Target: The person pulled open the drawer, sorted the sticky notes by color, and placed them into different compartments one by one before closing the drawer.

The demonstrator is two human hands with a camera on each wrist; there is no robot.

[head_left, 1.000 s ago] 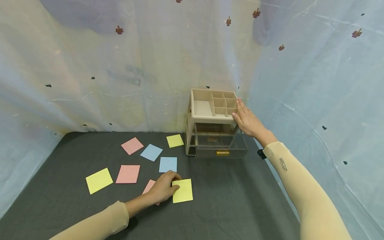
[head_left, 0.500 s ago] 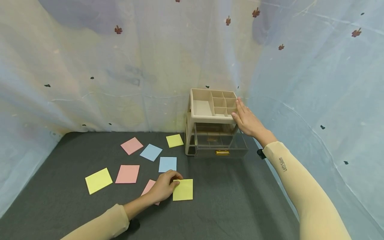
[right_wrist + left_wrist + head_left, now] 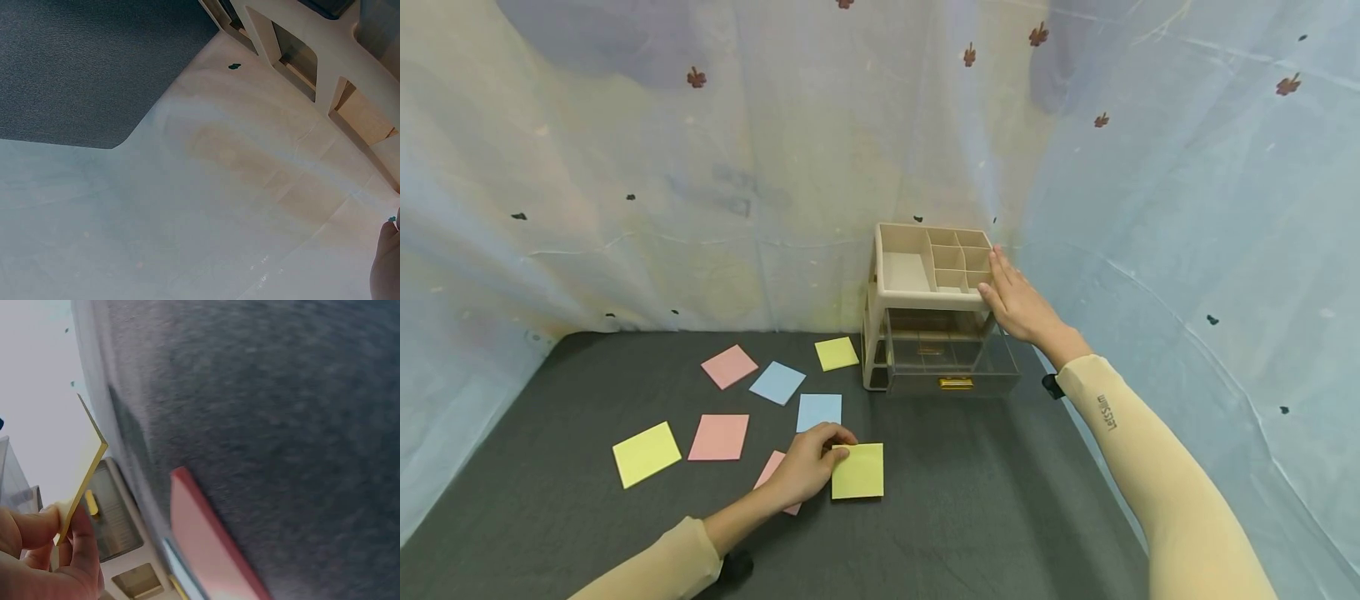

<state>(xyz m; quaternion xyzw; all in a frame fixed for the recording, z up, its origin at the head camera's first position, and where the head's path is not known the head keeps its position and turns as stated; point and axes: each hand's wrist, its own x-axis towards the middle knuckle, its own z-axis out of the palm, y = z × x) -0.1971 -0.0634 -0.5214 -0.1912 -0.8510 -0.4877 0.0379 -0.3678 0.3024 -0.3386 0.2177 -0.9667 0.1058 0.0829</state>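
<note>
My left hand pinches a yellow sticky note pad by its left edge, thumb on top and fingers beneath. In the left wrist view the pad is tilted and held off the dark cloth. My right hand rests with straight fingers against the right top edge of a beige desk organizer. The organizer's clear drawer, with a gold handle, is pulled out. Only a small part of the right hand enters the right wrist view.
Pink pads, blue pads and yellow pads lie flat on the dark cloth at left. One pink pad is partly hidden by the left hand. A patterned curtain hangs behind and at the right.
The left hand has raised the yellow sticky note pad slightly; a shadow now shows under its near edge. The right hand and organizer have stayed put.
</note>
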